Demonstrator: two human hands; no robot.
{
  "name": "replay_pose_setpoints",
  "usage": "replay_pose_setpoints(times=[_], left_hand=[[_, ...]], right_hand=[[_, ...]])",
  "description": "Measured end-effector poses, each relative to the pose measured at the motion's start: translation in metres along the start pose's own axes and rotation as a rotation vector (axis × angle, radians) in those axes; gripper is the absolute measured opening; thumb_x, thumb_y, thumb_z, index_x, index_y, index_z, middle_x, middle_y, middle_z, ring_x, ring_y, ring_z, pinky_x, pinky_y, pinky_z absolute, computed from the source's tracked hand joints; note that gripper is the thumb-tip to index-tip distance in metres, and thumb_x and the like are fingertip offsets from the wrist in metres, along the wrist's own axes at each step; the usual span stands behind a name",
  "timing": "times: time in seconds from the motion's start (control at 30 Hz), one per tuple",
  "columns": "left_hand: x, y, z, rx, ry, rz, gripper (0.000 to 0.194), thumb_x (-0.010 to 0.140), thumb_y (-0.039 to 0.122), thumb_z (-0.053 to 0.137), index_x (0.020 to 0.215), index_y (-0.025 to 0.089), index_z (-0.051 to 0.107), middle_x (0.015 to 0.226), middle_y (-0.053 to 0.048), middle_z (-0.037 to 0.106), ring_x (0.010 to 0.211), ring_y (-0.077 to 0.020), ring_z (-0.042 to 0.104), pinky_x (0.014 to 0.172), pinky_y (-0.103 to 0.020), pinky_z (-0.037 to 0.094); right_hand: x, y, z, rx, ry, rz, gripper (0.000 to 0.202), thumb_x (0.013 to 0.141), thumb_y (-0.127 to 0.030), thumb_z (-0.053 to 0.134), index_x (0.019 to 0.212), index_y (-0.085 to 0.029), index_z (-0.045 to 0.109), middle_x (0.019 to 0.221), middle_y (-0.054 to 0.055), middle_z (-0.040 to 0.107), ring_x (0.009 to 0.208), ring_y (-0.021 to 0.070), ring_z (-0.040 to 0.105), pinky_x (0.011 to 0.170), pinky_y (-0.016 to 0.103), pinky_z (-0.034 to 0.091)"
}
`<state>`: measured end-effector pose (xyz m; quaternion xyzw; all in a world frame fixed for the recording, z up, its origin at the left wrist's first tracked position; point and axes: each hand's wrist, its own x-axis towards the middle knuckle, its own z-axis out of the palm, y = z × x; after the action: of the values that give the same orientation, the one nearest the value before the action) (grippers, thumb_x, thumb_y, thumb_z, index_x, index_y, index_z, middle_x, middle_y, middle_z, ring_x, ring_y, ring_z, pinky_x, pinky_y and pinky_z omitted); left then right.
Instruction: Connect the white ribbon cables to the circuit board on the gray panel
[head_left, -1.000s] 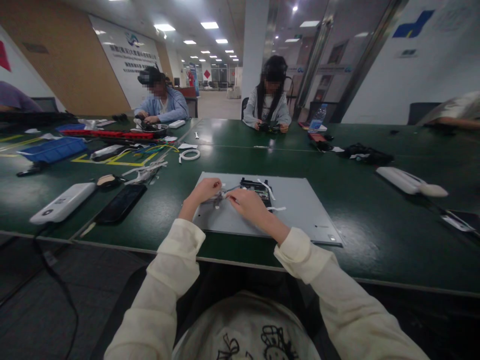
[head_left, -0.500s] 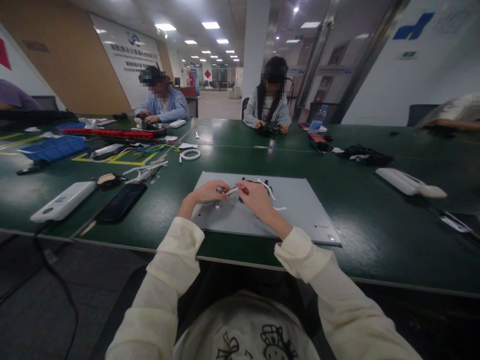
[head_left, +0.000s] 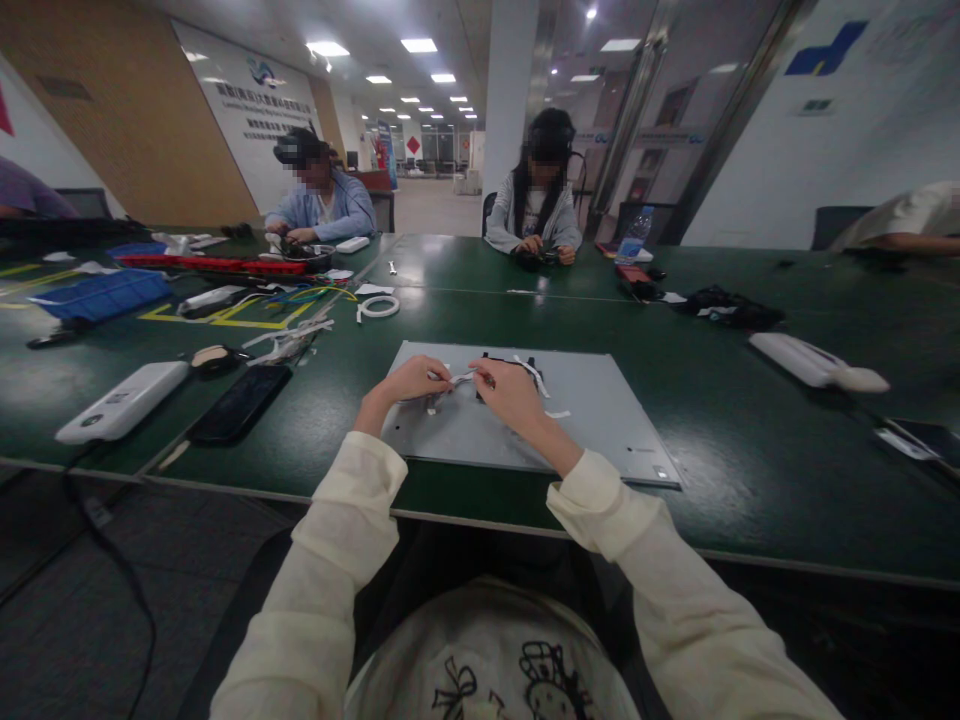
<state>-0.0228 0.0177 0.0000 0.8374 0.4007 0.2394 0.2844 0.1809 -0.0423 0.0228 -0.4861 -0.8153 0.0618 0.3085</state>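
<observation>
A thin white strip (head_left: 463, 378) stretches between my two hands above a flat grey panel (head_left: 600, 420). My left hand (head_left: 420, 379) pinches its left end near the panel's left side. The strip's right end is in the closed fingers of my right hand (head_left: 508, 390). Behind my right hand a black part (head_left: 534, 366) rests on the panel, partly hidden, with a curved white strip (head_left: 541, 380) over it. A short white piece (head_left: 558, 414) lies just right of my right hand.
Left on the green table (head_left: 720, 420) are a white power bank (head_left: 124, 403), a black phone (head_left: 241, 403), a blue tray (head_left: 105, 297) and a white coil (head_left: 379, 307). A white device (head_left: 806, 360) lies right. Two people work across the table.
My left fingers have shifted slightly along the strip, and the small object between my hands now shows differently. The camera view has moved a little. Both hands stay above the panel.
</observation>
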Motion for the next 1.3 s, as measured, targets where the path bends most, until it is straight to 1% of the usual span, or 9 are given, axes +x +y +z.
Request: replay_pose_setpoints(times=[0.27, 0.37, 0.5, 0.6, 0.7, 0.87, 1.03, 1.2, 1.3], left_hand=[[0.001, 0.003, -0.005, 0.007, 0.145, 0.003, 0.025, 0.074, 0.035, 0.054, 0.077, 0.016, 0.070, 0.076, -0.003, 0.069, 0.075, -0.0157, 0.060, 0.075, -0.025, 0.044], [0.001, 0.006, -0.006, -0.040, 0.164, 0.018, 0.027, 0.074, 0.036, 0.054, 0.076, 0.014, 0.070, 0.072, -0.003, 0.068, 0.072, -0.0147, 0.060, 0.073, -0.025, 0.045], [0.001, 0.010, -0.006, -0.123, 0.189, 0.017, 0.029, 0.073, 0.039, 0.058, 0.075, 0.013, 0.069, 0.072, -0.004, 0.068, 0.069, -0.0144, 0.059, 0.068, -0.024, 0.046], [-0.001, 0.016, -0.007, -0.180, 0.210, -0.006, 0.030, 0.071, 0.041, 0.061, 0.076, 0.013, 0.069, 0.074, -0.006, 0.069, 0.071, -0.0156, 0.060, 0.069, -0.025, 0.046], [-0.002, 0.022, -0.009, -0.274, 0.251, 0.002, 0.033, 0.071, 0.044, 0.061, 0.074, 0.012, 0.068, 0.077, -0.008, 0.069, 0.075, -0.0167, 0.061, 0.073, -0.027, 0.047], [-0.001, 0.027, -0.011, -0.468, 0.439, 0.026, 0.034, 0.070, 0.045, 0.064, 0.074, 0.012, 0.064, 0.076, -0.007, 0.067, 0.073, -0.0155, 0.061, 0.075, -0.029, 0.047], [0.002, 0.031, -0.007, -0.493, 0.421, 0.036, 0.033, 0.073, 0.045, 0.062, 0.079, 0.012, 0.064, 0.078, -0.006, 0.066, 0.076, -0.0145, 0.060, 0.075, -0.028, 0.046], [0.003, 0.038, -0.007, -0.487, 0.432, 0.015, 0.037, 0.075, 0.047, 0.057, 0.081, 0.012, 0.065, 0.078, -0.007, 0.066, 0.074, -0.0140, 0.059, 0.074, -0.027, 0.046], [0.003, 0.040, -0.007, -0.518, 0.417, 0.022, 0.035, 0.075, 0.046, 0.057, 0.079, 0.012, 0.065, 0.076, -0.006, 0.065, 0.073, -0.0140, 0.059, 0.074, -0.028, 0.046]], right_hand=[[0.001, 0.005, 0.004, 0.054, 0.032, 0.045, 0.037, 0.088, -0.017, 0.037, 0.123, -0.014, 0.049, 0.098, 0.007, 0.066, 0.088, 0.0171, 0.061, 0.083, 0.029, 0.043], [0.001, 0.010, 0.013, -0.001, -0.056, -0.022, 0.041, 0.088, -0.015, 0.035, 0.127, -0.010, 0.045, 0.113, 0.012, 0.060, 0.104, 0.0183, 0.055, 0.091, 0.030, 0.040], [-0.001, 0.014, 0.028, -0.169, -0.160, -0.212, 0.043, 0.087, -0.013, 0.036, 0.128, -0.005, 0.044, 0.128, 0.016, 0.048, 0.121, 0.0209, 0.041, 0.101, 0.034, 0.031], [-0.003, 0.014, 0.036, -0.283, -0.210, -0.299, 0.038, 0.088, -0.015, 0.037, 0.122, -0.006, 0.049, 0.126, 0.016, 0.050, 0.120, 0.0236, 0.041, 0.102, 0.040, 0.029], [-0.004, 0.013, 0.038, -0.333, -0.226, -0.313, 0.035, 0.089, -0.017, 0.036, 0.119, -0.009, 0.052, 0.122, 0.015, 0.053, 0.118, 0.0236, 0.043, 0.101, 0.042, 0.029], [-0.005, 0.012, 0.037, -0.325, -0.203, -0.303, 0.035, 0.089, -0.016, 0.036, 0.119, -0.010, 0.052, 0.120, 0.015, 0.054, 0.117, 0.0234, 0.043, 0.101, 0.042, 0.029], [-0.005, 0.010, 0.034, -0.191, -0.134, -0.276, 0.041, 0.085, -0.012, 0.037, 0.125, -0.007, 0.048, 0.127, 0.015, 0.049, 0.123, 0.0223, 0.037, 0.104, 0.039, 0.027], [0.001, 0.004, 0.026, 0.187, 0.021, -0.151, 0.041, 0.084, -0.011, 0.036, 0.122, -0.013, 0.050, 0.125, 0.011, 0.051, 0.117, 0.0167, 0.045, 0.101, 0.033, 0.033], [0.003, 0.001, 0.025, 0.351, 0.041, -0.124, 0.043, 0.085, -0.016, 0.040, 0.127, -0.015, 0.044, 0.126, 0.010, 0.050, 0.115, 0.0169, 0.047, 0.097, 0.032, 0.038]])
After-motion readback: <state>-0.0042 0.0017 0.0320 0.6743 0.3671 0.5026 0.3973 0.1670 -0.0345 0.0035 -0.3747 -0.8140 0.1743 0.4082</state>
